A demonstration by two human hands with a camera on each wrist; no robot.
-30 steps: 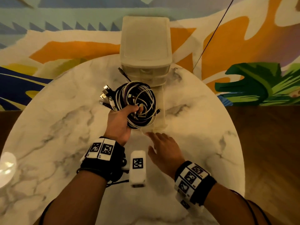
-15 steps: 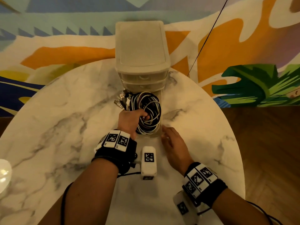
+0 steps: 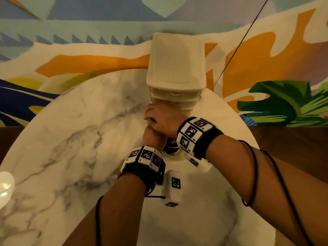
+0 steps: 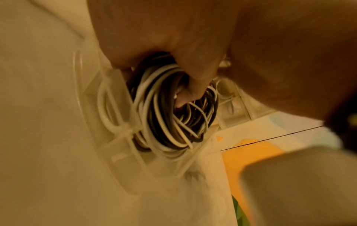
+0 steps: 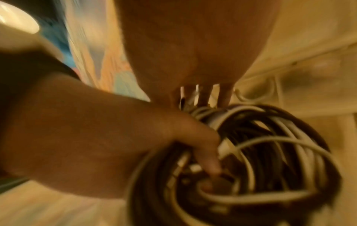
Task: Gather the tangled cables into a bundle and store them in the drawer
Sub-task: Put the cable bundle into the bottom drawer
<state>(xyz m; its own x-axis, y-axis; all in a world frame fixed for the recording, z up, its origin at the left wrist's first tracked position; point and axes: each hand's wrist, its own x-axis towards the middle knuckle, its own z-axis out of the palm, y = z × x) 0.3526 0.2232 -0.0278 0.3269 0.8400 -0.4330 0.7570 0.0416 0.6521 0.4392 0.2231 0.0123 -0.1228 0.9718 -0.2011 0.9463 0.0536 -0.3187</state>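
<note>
Cable bundle (image 4: 170,116): black and white leads wound into a coil, sat inside the pulled-out clear drawer (image 4: 119,137) at mid-frame of the left wrist view, its loops against the drawer's walls. Left hand (image 3: 153,139), centre of the head view, was curled round one side of the coil, thumb hooked through the middle. Right hand (image 3: 164,118), just above it in the frame and touching it, lay over the far part of the bundle at the foot of the drawer unit (image 3: 175,68); in the right wrist view its fingers (image 5: 224,94) reached down onto the coil's upper edge beside the plug ends, but blur left it unclear whether they were straight or curled. Drawer unit: pale translucent plastic, upper centre of the head view, standing on the round marbled surface (image 3: 79,130). Both wrists carried black bands with white marker blocks. Mural of orange, blue and green filled the top of the frame. Thin black line (image 3: 237,45) ran diagonally at upper right.
</note>
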